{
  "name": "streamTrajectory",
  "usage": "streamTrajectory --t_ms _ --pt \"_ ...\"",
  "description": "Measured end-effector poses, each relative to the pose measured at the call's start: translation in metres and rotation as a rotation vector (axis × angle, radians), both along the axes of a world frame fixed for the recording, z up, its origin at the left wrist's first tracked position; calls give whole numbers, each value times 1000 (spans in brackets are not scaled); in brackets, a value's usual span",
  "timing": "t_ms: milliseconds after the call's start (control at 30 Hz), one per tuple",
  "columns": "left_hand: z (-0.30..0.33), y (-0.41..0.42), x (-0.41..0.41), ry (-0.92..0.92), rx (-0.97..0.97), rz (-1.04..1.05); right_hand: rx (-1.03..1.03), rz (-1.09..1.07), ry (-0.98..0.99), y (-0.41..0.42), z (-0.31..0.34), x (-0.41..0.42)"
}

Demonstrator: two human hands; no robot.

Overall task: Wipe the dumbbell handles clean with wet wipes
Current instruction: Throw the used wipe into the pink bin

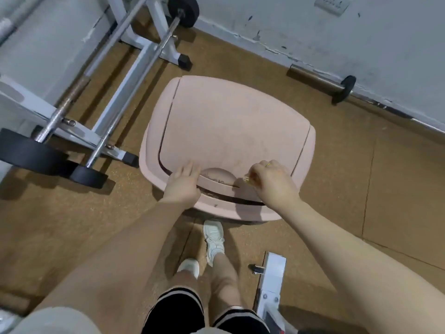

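While the person stands over it in black shorts with pale stripes (183, 307) and white sneakers (213, 237), a pale pink plastic trash bin with a swing lid (228, 131) sits on the brown cork-like floor (361, 165) just ahead of the feet. Its lid is tipped inward along the near edge, leaving a dark slot there; what lies inside the bin cannot be made out.

Both bare forearms reach forward and down to that near edge. The left hand (183, 183) lies palm-down on the lid's near left corner, fingers fairly straight and pressing the flap. The right hand (273, 183), wearing a gold ring, hangs over the near right part of the slot with fingers curled downward and the thumb pinched against them; a small yellowish glint shows at the fingertips, but what they pinch, if anything, cannot be told. No wet wipe can be identified.

A white metal frame piece (272, 285) stands at the right near the feet. To the left, two chrome barbells with black plates (113, 126) lean across a white steel rack (134, 68), their long axes running from near left to far right. Farther off, a short dark metal dumbbell bar with a small black plate (320, 80) lies along the base of the scuffed grey wall (313, 25), well apart from both hands, its long axis roughly left to right, plate end to the right.
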State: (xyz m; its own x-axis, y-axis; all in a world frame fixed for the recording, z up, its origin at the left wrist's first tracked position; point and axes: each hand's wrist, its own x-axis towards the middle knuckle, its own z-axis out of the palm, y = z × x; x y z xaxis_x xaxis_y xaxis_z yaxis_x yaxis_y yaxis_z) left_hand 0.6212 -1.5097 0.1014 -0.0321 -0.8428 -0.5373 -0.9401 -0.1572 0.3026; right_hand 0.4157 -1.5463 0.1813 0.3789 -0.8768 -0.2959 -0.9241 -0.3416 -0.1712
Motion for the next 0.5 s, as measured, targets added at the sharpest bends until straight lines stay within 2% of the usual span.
streamTrajectory --t_ms 200,367,500 --pt "-28 -23 1 -73 7 -61 170 162 66 -25 -48 9" --pt "-25 -39 0 9 73 -54 321 126 47 -38 -57 5" --pt "9 -48 0 125 131 26 412 116 -20 -53 -30 -3"
